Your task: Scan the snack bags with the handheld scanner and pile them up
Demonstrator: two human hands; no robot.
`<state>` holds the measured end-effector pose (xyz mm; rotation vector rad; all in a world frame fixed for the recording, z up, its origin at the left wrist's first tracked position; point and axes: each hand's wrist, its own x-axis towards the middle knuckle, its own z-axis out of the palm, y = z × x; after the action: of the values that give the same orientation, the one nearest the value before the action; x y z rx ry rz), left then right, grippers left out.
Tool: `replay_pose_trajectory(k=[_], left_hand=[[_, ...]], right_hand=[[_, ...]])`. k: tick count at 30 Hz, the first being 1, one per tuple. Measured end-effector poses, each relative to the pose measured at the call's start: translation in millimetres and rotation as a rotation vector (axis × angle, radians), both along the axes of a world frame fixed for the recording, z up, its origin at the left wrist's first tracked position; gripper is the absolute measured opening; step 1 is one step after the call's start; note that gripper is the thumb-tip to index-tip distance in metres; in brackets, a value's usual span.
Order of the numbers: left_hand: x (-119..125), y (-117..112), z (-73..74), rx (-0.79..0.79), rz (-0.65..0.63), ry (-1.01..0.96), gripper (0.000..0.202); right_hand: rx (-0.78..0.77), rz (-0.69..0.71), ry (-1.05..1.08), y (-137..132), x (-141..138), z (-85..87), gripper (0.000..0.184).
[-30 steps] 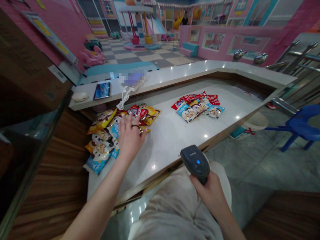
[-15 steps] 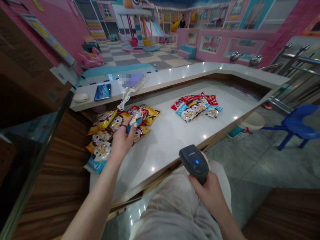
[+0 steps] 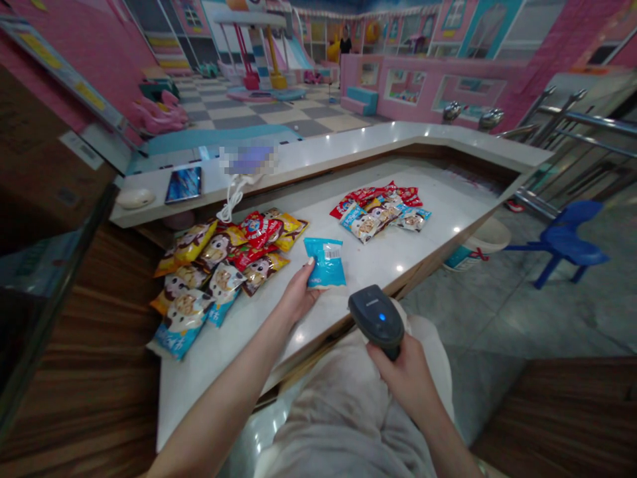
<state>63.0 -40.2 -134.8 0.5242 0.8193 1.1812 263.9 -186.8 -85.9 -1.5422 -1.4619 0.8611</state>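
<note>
Got the blue packet (image 3: 326,265) pinched in the left grip (image 3: 299,292) over the desk (image 3: 373,262), barcode (image 3: 332,251) up, just past and left of the scanner (image 3: 373,312) wrapped in the right grip (image 3: 407,368).

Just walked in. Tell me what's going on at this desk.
A person's left hand holds a blue snack packet over the white desk, its barcode showing. The right hand grips a dark handheld scanner, its blue light lit, near the desk's front edge. One pile of packets lies on the desk's left; a smaller pile lies farther right.
</note>
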Motion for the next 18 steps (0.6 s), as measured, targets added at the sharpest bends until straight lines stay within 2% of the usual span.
replay_pose_trajectory(k=[5, 12, 18], left_hand=[[3.1, -5.0, -5.6, 0.082, 0.017, 0.080, 0.050], [12.4, -7.5, -2.2, 0.112, 0.053, 0.192, 0.047], [13.5, -6.7, -11.6, 0.181, 0.063, 0.241, 0.047]], right_hand=[[0.024, 0.008, 0.013, 4.1, -2.3, 1.8, 0.012], [0.033, 0.026, 0.022, 8.2, -6.5, 3.1, 0.012], [0.027, 0.016, 0.012, 9.1, -6.8, 3.8, 0.011]])
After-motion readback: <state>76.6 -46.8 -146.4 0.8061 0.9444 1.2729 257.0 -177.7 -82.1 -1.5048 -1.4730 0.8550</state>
